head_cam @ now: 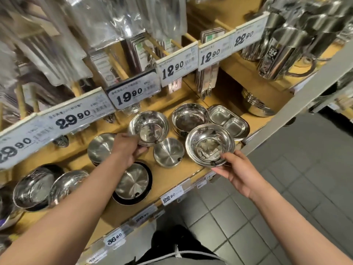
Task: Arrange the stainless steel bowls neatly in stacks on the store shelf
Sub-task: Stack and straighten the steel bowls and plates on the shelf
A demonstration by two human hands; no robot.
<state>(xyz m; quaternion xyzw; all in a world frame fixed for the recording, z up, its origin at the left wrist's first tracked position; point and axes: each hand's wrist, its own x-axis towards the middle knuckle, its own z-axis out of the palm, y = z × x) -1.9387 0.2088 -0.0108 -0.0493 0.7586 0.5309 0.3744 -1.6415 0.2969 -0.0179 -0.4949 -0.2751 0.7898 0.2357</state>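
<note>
Left hand [127, 148] gripped a steel bowl [148, 128] by its rim, right hand [241, 171] pinched another bowl [209, 144], both over the wooden shelf [177, 174]

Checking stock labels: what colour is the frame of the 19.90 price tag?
Black frame on the 19.90 price tag, head view.

Wooden shelf [107, 205] carries steel bowls [169, 152] (several stacked) and a divided tray [228, 121].

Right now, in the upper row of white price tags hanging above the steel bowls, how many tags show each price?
White price tags marked 29.90: 2
Tag marked 19.90: 1
Tags marked 12.90: 2
Tag marked 22.90: 1
Total: 6
</note>
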